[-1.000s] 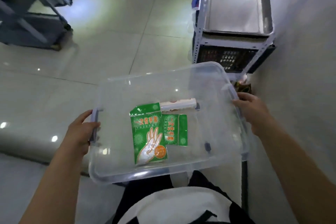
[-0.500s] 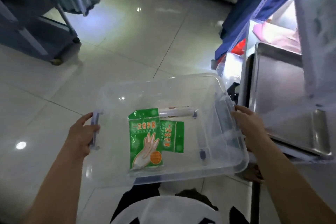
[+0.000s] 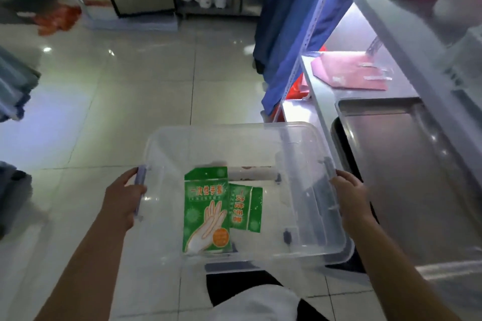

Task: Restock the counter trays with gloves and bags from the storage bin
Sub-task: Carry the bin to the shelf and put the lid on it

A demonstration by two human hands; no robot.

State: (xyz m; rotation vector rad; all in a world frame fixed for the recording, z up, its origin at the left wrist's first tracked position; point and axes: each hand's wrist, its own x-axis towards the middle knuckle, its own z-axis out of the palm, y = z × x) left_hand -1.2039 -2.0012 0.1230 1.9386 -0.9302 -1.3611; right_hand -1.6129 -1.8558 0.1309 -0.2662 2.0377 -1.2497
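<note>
Both hands have a closed grip on the clear storage bin (image 3: 300, 143), the left hand (image 3: 122, 197) wrapped round the grey latch handle (image 3: 140, 190) on its left end and the right hand (image 3: 352, 197) curled over the rim at the right end, so the bin hangs level above the pale tiled floor (image 3: 130, 101) in front of the person's body. To the right of the bin runs a steel worktop (image 3: 313, 86), and the bin's right wall sits just beside its edge. A large steel tray (image 3: 407, 164) rests on that worktop, close to the right hand, its bare metal floor showing. Further back on the same surface lies a flat pink sheet (image 3: 347, 73). A blue cloth (image 3: 284, 41) hangs down at the far end of the worktop, and a grey shelf rail (image 3: 391, 21) slants across above it. Inside the bin, on its bottom, lies a green glove packet (image 3: 206, 211) printed with a pale hand, lengthwise toward the person. A smaller green packet (image 3: 246, 207) lies touching its right edge, tilted a little. Behind both, along the far side of the bin's floor, lies a white roll (image 3: 250, 173), most likely bags, though it is too blurred to be sure.
</note>
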